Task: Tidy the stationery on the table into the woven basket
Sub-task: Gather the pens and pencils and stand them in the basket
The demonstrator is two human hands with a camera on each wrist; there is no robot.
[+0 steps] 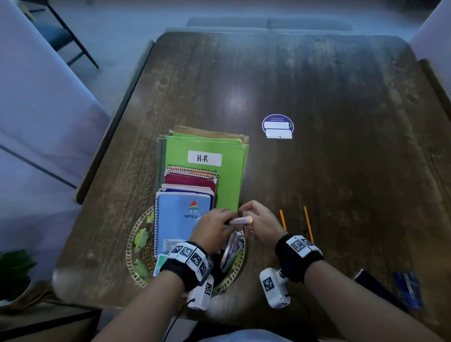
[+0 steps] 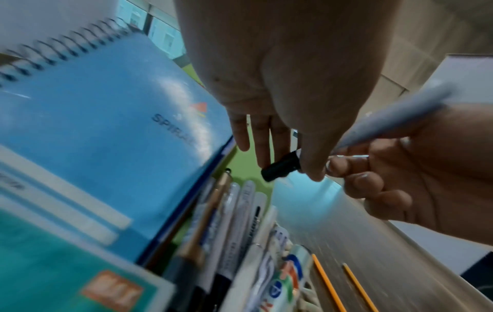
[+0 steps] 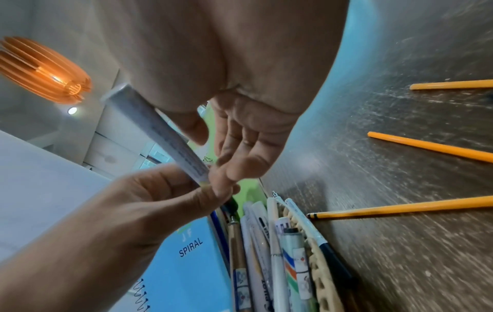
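From the head view, both hands met over the woven basket (image 1: 134, 260) at the table's (image 1: 350, 135) near edge, the left hand (image 1: 213, 229) and right hand (image 1: 262, 221) pinching one pale marker (image 1: 240, 220). From the left wrist, its black cap (image 2: 280, 168) showed under the thumb. From the right wrist, three yellow pencils (image 3: 426, 145) lay on the wood beside the basket.

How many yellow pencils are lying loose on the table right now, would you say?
3. The right wrist view shows one beside the basket rim, one farther out, one farthest. Others may be hidden.
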